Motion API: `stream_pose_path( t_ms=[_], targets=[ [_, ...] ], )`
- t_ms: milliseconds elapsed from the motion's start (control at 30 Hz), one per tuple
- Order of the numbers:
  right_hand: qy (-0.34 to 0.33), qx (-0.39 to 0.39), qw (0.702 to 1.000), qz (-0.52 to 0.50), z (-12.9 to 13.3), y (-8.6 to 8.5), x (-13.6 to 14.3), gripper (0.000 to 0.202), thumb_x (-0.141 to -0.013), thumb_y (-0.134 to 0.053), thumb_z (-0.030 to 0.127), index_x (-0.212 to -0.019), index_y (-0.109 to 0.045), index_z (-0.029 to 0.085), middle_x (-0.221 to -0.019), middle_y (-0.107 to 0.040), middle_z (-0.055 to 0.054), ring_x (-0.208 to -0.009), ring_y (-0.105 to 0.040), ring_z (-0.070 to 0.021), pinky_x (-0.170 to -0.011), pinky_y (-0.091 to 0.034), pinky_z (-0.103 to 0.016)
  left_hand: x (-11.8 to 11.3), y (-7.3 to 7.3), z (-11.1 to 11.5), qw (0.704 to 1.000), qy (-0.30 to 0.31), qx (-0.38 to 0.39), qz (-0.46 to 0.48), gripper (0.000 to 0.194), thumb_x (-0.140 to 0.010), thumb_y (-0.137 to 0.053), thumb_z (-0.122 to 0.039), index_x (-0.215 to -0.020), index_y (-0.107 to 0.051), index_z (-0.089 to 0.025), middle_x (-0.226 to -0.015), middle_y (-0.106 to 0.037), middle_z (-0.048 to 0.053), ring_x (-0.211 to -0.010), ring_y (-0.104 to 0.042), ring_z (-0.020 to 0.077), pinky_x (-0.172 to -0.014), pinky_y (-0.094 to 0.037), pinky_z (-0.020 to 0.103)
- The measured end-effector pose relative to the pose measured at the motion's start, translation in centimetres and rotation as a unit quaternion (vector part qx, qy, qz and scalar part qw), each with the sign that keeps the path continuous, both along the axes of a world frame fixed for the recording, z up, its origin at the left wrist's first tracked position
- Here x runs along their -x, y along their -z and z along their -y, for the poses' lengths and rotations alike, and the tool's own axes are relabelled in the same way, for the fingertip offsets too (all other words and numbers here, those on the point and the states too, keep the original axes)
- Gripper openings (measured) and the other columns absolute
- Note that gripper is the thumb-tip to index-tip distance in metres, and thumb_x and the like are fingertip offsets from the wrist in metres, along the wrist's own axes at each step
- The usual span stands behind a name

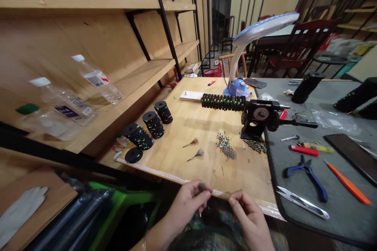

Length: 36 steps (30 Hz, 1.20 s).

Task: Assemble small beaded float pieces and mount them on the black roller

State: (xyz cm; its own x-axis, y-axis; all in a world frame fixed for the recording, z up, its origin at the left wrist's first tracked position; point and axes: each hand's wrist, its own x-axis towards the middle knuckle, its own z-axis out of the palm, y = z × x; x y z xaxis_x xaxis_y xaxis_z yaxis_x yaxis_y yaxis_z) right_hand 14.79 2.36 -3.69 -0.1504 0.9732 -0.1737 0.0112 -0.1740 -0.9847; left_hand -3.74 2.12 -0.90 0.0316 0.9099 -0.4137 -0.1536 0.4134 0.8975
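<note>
Over the table's front edge, my left hand [191,200] is closed around a small dark piece [202,186], whose kind I cannot make out. To its right, my right hand [249,213] pinches thumb against forefinger; whatever is between them is too small to see. The two hands are a short gap apart. On the wooden table [171,160] beyond them lie two small tufted bundles [196,153], a heap of coloured beads [223,140] and small metal pieces [229,153]. A black hand-cranked winder [259,115] carries a row of black foam spools [223,102].
Stacked black spools [153,124] line the table's left side. A lamp [235,86] stands at the back. On the grey mat [288,164] lie blue pliers [308,176], thread snips [303,202], an orange tool [347,182] and a red lighter [303,150]. Bottles [97,80] occupy the left shelf.
</note>
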Motion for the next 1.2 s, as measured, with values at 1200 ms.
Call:
stream_pose_path(
  t_ms=[1200],
  targets=[
    [-0.170,-0.093,0.977,0.090,-5.0,-7.4,1.2,0.024,-0.085,-0.056,0.041,-0.079,-0.059,0.018,-0.058,-0.053,0.003,-0.055,-0.048,-0.0129,-0.054,-0.037,-0.025,-0.9,-6.9,-3.4,0.920,0.071,-0.270,-0.275,0.018,-0.081,-0.061,-0.024,-0.067,-0.068,-0.014,-0.063,-0.066,0.004,-0.061,-0.058,0.0151,-0.056,-0.042,0.022]
  ],
)
